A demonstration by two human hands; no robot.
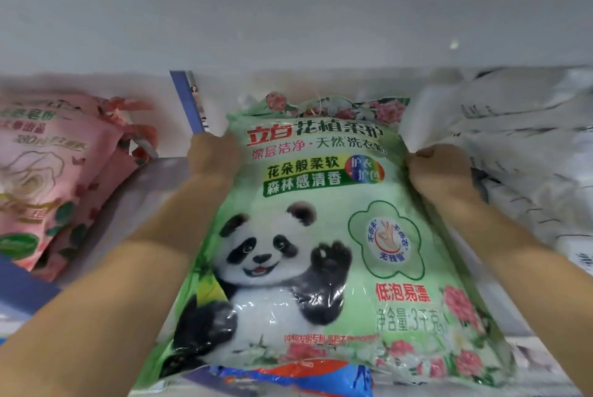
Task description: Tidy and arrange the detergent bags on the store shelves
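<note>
A white store shelf (160, 178) runs under the pale underside of the upper shelf (288, 11), with a blue divider strip (187, 101) standing at the back, left of centre. In the middle of the shelf lies the green detergent bag (314, 236), printed face up, its top end toward the back of the shelf and its bottom end reaching the front edge. The left hand (213, 152) grips the bag's upper left edge and the right hand (436, 168) grips its upper right edge, so the bag sits between the two hands, which are held apart by its full width. Both hands show their backs, knuckles up, with the fingers curled down round the bag's sides and the fingertips hidden beneath it. Both bare forearms stretch forward from the lower corners and flank the bag's long sides. The bag is a plump, pillow-shaped plastic pouch with a glossy, crinkled skin that catches highlights; it carries a waving panda, pink flowers along the top and bottom, and red and green lettering. Its lower end rests on a blue and red bag (295, 377) at the shelf's front edge. At the left end of the shelf, soft pink bags (48, 178) with a rose pattern lean together, apart from the left forearm. Toward the right end, wrinkled white bags (529, 156) are stacked just beside the right hand.
</note>
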